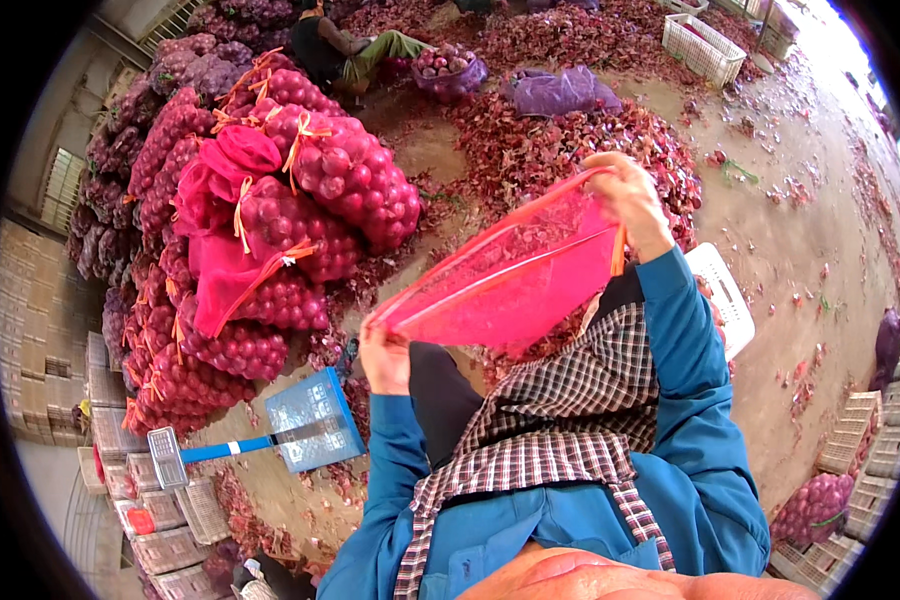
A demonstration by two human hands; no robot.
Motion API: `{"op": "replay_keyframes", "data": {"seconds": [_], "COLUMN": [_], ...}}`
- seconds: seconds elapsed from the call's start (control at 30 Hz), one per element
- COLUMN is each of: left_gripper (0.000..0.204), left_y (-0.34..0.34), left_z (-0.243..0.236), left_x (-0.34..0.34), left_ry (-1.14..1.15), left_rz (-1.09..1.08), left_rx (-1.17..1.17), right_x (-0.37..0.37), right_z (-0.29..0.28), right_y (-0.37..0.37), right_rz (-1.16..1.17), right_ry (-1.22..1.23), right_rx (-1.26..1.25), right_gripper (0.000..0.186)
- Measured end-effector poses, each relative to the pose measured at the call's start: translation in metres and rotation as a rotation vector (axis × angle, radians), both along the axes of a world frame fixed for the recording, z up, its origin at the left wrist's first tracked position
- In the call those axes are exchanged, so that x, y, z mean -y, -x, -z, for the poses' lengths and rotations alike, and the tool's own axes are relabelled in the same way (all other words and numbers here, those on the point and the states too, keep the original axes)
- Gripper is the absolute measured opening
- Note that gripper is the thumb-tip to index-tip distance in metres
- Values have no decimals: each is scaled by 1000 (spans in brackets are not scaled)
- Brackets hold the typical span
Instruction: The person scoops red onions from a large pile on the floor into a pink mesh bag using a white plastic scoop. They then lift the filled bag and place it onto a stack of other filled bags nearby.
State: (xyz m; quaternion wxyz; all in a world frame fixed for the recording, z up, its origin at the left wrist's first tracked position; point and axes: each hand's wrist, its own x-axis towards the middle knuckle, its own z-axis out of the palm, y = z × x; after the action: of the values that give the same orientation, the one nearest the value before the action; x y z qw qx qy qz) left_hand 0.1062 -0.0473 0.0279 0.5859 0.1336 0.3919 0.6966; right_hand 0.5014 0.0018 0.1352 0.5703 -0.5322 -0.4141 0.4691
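Note:
A pink mesh bag (515, 285) is stretched out in front of me between my two hands. My left hand (383, 358) grips its near left corner, close to my knee. Farther off and higher, my right hand (630, 200) is closed on the opposite end, where an orange tie strip (618, 252) hangs. The mesh looks flat, with nothing visible inside. Through it and beyond it shows a heap of red onion skins (610, 140). A checked apron (560, 400) covers my lap.
Filled onion sacks (355, 185) are piled at left, with loose pink mesh bags (225, 240) draped over them. A blue platform scale (315, 420) stands at lower left. A white crate (705, 48) is at far right. Another person (345, 45) sits beyond the pile beside a purple onion sack (448, 72).

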Motion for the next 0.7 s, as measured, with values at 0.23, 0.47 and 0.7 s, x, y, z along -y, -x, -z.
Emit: {"op": "replay_keyframes", "data": {"seconds": [0.23, 0.47, 0.7], "left_gripper": [10, 31, 32], "left_y": [63, 31, 24], "left_z": [16, -2, 3], "left_x": [-31, 18, 6], "left_ry": [16, -3, -342], "left_rz": [-51, 999, 511], "left_rx": [386, -371, 449], "right_x": [-3, -7, 0], "right_z": [8, 18, 24], "right_y": [21, -14, -21], "right_rz": [-669, -226, -340], "right_ry": [39, 1, 56], "right_rx": [155, -647, 207], "right_gripper": [21, 16, 19]}}
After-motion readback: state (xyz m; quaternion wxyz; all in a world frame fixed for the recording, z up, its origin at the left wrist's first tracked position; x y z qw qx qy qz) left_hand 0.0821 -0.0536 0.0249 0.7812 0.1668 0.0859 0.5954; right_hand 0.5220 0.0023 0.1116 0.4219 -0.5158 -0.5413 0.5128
